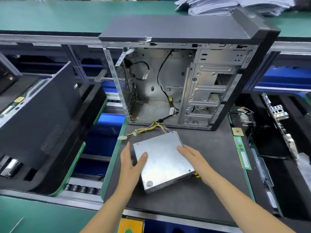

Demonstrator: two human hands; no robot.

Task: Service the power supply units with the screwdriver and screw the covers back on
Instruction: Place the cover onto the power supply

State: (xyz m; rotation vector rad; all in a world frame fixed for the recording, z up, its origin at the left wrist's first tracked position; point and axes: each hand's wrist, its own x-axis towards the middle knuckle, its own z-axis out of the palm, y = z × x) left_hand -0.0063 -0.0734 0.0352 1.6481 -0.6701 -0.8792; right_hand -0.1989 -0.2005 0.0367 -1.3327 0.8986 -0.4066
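Right now the power supply (164, 161), a dull silver metal box with a screw in each top corner and a round sticker near its front edge, lies flat on the dark mat (210, 190) in front of the open computer case (181, 78). Its long axis runs diagonally, with the wire bundle (144, 129) trailing from the far end toward the case. The left hand (130, 163) and right hand (195, 159) rest on its two sides with fingers straight, thumb laid on the lid.
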